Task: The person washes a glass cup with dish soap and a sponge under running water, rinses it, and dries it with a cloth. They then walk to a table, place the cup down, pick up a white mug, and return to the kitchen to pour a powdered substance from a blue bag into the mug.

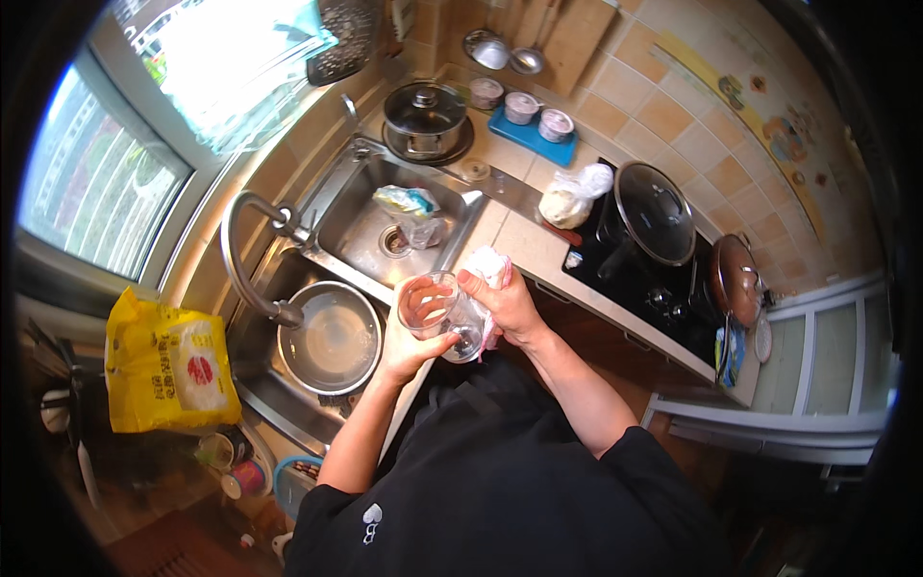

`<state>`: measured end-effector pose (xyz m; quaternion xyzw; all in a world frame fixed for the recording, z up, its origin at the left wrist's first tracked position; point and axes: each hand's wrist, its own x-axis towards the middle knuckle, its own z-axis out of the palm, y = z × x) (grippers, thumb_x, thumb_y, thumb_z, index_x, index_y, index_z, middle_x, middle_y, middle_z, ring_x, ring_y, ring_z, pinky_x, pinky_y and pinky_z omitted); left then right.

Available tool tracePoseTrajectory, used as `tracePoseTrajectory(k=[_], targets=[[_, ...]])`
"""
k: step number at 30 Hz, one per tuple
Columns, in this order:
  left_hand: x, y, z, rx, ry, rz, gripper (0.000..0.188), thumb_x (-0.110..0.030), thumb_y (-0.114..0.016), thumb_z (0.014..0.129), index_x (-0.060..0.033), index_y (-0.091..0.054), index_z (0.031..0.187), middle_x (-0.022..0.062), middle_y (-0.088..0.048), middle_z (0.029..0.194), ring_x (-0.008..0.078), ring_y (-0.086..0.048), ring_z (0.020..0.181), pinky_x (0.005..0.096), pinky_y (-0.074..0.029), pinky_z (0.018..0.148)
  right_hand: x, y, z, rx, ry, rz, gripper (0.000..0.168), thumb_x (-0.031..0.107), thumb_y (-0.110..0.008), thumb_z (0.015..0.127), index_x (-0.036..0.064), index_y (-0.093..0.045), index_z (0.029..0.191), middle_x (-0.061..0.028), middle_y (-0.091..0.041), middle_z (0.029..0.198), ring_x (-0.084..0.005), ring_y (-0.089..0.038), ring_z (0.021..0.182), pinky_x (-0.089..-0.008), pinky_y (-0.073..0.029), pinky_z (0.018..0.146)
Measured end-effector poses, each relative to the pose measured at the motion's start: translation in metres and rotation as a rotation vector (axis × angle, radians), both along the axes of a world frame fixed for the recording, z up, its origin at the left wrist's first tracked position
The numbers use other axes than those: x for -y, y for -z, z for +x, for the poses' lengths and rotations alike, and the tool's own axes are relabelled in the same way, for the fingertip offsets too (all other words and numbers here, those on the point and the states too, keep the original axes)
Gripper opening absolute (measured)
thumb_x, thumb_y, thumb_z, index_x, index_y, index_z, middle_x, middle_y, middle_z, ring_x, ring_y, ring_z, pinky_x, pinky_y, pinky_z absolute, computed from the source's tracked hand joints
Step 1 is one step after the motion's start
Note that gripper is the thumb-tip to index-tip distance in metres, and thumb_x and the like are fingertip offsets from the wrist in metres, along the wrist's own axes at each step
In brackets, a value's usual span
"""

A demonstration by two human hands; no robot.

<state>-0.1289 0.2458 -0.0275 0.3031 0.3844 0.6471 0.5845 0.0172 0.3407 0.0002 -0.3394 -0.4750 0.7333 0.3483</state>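
My left hand [411,346] holds a clear, see-through cup [427,299] with its round rim facing up. A second clear round piece [465,339] lies against it, between my two hands; whether it is a separate cup or a lid I cannot tell. My right hand [508,303] is closed on a white and pink cloth [488,268], which touches the clear piece. Both hands are above the front edge of the sink. Left of them, a metal pan [330,337] with water stands in the near basin, under the curved faucet [249,245].
Plastic bags [412,209] lie in the far basin [353,238]. A lidded pot [424,119] and a blue tray [533,135] with small tubs stand behind. On the right are a black cooktop [642,281] and a glass-lidded pan [655,213]. A yellow bag [169,368] is at the left.
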Motion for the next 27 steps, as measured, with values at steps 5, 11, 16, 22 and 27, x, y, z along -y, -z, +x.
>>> tracePoseTrajectory(k=[5, 11, 16, 22, 27], targets=[[-0.010, -0.003, 0.030, -0.230, 0.071, 0.018, 0.093, -0.009, -0.087, 0.056, -0.0077, -0.034, 0.133, 0.0123, -0.050, 0.123, 0.0240, -0.054, 0.112, 0.0389, -0.047, 0.095, 0.008, 0.000, 0.045, -0.285, 0.340, -0.399, 0.011, 0.016, -0.063, 0.094, 0.007, -0.061, 0.100, -0.0024, -0.064, 0.093, -0.0084, -0.061, 0.082, -0.0248, -0.050, 0.070], [-0.028, -0.003, 0.100, -0.525, 0.181, 0.001, 0.090, -0.021, -0.088, 0.055, -0.0069, -0.037, 0.128, 0.0099, -0.050, 0.118, 0.0220, -0.054, 0.108, 0.0401, -0.048, 0.090, 0.043, 0.046, 0.128, 0.244, 0.313, 0.278, 0.039, 0.020, -0.060, 0.095, 0.002, -0.049, 0.127, -0.0127, -0.062, 0.111, -0.0248, -0.060, 0.100, -0.0343, -0.047, 0.088], [-0.031, 0.010, 0.177, -0.612, 0.091, 0.010, 0.086, -0.018, -0.086, 0.058, -0.0052, -0.036, 0.128, 0.0133, -0.052, 0.117, 0.0266, -0.056, 0.108, 0.0417, -0.048, 0.091, 0.080, 0.033, 0.200, 0.427, 0.415, 0.741, 0.035, 0.016, -0.063, 0.092, 0.001, -0.052, 0.122, -0.0183, -0.058, 0.111, -0.0356, -0.057, 0.099, -0.0396, -0.044, 0.089], [-0.024, 0.004, 0.283, -0.471, 0.082, 0.045, 0.087, -0.021, -0.086, 0.061, -0.0087, -0.035, 0.130, 0.0122, -0.051, 0.122, 0.0270, -0.053, 0.114, 0.0415, -0.046, 0.095, 0.110, 0.045, 0.335, -0.369, 0.631, -0.226, 0.057, 0.054, -0.049, 0.095, 0.008, -0.051, 0.128, -0.0099, -0.060, 0.115, -0.0165, -0.059, 0.104, -0.0325, -0.050, 0.087], [-0.008, -0.008, 0.399, -0.268, 0.310, 0.245, 0.096, -0.026, -0.089, 0.057, -0.0098, -0.032, 0.133, 0.0108, -0.046, 0.124, 0.0261, -0.049, 0.117, 0.0425, -0.041, 0.100, 0.130, 0.058, 0.400, -0.816, 0.544, -0.578, 0.060, 0.057, -0.046, 0.095, 0.012, -0.046, 0.135, -0.0057, -0.059, 0.125, -0.0217, -0.057, 0.113, -0.0381, -0.046, 0.098]])
